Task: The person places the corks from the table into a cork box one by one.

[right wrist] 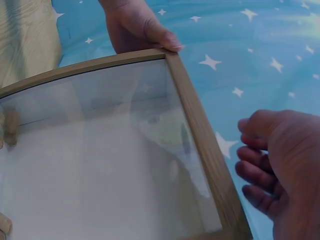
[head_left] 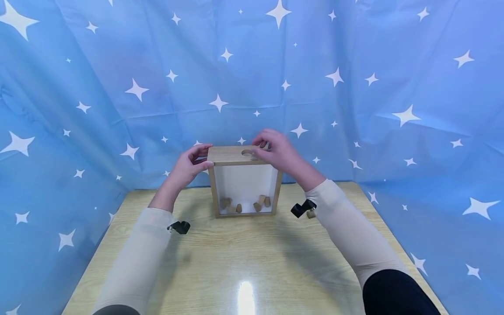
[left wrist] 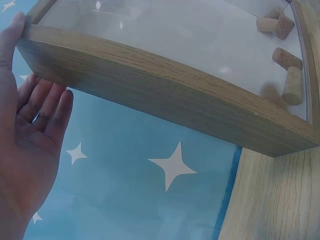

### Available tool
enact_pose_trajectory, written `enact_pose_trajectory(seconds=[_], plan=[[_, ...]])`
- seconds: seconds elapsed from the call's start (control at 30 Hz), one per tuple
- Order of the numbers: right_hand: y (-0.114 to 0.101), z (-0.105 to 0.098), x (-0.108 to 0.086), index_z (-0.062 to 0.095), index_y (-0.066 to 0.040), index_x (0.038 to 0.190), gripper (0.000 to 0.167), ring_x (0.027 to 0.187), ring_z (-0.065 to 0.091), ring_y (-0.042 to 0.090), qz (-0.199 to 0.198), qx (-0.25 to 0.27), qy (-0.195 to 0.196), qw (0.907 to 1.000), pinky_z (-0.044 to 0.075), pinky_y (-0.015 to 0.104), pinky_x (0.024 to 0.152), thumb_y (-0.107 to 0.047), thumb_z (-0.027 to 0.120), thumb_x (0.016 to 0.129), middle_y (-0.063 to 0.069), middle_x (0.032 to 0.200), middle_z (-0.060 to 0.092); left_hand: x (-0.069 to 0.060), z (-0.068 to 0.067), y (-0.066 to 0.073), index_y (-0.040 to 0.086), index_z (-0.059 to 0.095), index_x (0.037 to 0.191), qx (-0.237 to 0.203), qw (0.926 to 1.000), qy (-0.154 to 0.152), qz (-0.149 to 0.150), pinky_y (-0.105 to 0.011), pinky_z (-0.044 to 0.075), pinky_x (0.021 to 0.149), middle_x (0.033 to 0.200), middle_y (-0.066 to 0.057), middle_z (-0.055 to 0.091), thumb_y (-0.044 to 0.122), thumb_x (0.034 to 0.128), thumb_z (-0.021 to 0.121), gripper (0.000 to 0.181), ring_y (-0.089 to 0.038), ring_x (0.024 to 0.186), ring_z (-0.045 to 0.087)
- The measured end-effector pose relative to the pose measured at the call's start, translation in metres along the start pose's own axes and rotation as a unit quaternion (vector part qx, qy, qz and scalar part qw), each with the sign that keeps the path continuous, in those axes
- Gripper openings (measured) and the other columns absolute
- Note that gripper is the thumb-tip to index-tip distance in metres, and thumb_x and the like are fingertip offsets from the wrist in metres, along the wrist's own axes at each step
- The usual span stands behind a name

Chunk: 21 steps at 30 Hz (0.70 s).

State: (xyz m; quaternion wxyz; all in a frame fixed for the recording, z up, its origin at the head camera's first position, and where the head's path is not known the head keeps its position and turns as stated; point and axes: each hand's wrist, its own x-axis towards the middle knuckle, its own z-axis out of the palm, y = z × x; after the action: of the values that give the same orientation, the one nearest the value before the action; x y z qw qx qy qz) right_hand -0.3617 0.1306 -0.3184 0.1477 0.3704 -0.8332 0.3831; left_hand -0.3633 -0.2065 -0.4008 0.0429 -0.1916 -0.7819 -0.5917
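A wooden box [head_left: 226, 155] with a clear front stands upright at the table's far side, a round hole [head_left: 247, 152] in its top. Several corks [head_left: 257, 207] lie at its bottom; in the left wrist view some corks [left wrist: 292, 86] lean on each other. My left hand [head_left: 187, 168] grips the box's upper left corner, thumb at the front edge, fingers on the side and behind. Over the right part of the top is my right hand [head_left: 281, 153], thumb beside the hole. In the right wrist view this hand [right wrist: 290, 160] has loosely bent fingers and no cork visible in it.
On the wooden table [head_left: 220, 253], a cork [head_left: 311, 214] lies right of the box, partly hidden by the right wrist's black camera mount [head_left: 303, 208]. A blue curtain with white stars [head_left: 252, 87] hangs behind and at both sides.
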Motion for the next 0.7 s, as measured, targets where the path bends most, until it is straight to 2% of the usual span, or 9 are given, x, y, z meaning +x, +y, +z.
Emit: enact_pose_trajectory(seconds=[0.13,0.4,0.57,0.7], plan=[[0.004,-0.01,-0.017,0.079,-0.004,0.104,0.004,0.095,0.064,0.022,-0.017,0.013,0.043,0.9988,0.057,0.039,0.081,-0.002,0.075,0.104,0.007,0.102,0.071,0.0,0.0,0.001,0.01,0.054,0.163,-0.004,1.0,-0.001,0.002,-0.057,0.045,0.123,0.153,-0.015,0.06,0.027,0.1044,0.082,0.067,-0.037,0.144,0.057],[0.025,-0.031,-0.063,0.078,-0.002,0.098,0.007,0.088,0.062,0.017,-0.019,0.017,0.133,0.9908,0.055,0.027,0.079,0.003,0.076,0.103,0.007,0.095,0.071,0.0,0.0,-0.001,0.015,0.056,0.163,0.003,1.0,0.003,-0.003,-0.056,0.046,0.123,0.152,-0.014,0.061,0.03,0.1047,0.081,0.065,-0.036,0.144,0.057],[0.044,-0.039,-0.091,0.076,0.004,0.098,0.006,0.085,0.058,0.018,0.017,0.005,0.157,0.9875,0.05,0.025,0.078,0.008,0.074,0.102,0.016,0.095,0.069,0.0,0.0,-0.001,0.015,0.056,0.162,0.002,1.0,0.001,-0.003,-0.056,0.047,0.122,0.151,-0.015,0.061,0.029,0.1049,0.081,0.064,-0.036,0.144,0.058],[0.06,-0.044,-0.114,0.076,0.005,0.102,0.004,0.085,0.056,0.019,0.061,-0.008,0.149,0.9869,0.048,0.024,0.077,0.005,0.073,0.104,0.017,0.096,0.068,0.0,0.0,0.001,0.014,0.056,0.162,-0.002,1.0,0.0,-0.001,-0.056,0.046,0.123,0.151,-0.016,0.061,0.027,0.105,0.081,0.064,-0.037,0.144,0.058]])
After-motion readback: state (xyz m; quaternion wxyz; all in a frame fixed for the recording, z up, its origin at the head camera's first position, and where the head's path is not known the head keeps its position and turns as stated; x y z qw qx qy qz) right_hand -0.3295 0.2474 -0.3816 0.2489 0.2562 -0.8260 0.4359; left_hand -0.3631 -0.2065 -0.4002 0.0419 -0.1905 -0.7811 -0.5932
